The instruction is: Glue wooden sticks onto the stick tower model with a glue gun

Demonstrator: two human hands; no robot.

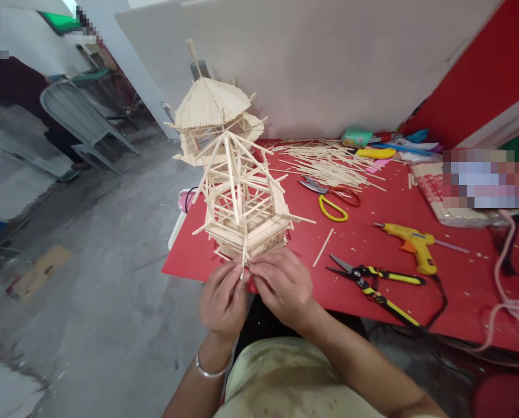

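A model pavilion frame of thin wooden sticks [259, 229] stands at the front left of the red table, its roof ribs fanning down from a peak. At its near corner, both my hands pinch the end of a stick [244, 255] that slopes down toward me. My left hand [224, 296] is closed on it from the left, a bracelet round the wrist. My right hand [283, 284] is closed at the same spot from the right, fingertips nearly meeting the left ones. Behind the frame rises a similar model with a stick-covered roof [213, 104].
Loose sticks [329, 165] lie piled at the back. To the right are scissors [329, 197] with red and yellow handles, a yellow glue gun [411, 244] and yellow-black snips [368, 278]. A cord [498, 278] runs along the right. A person stands at far left beside a chair [80, 119].
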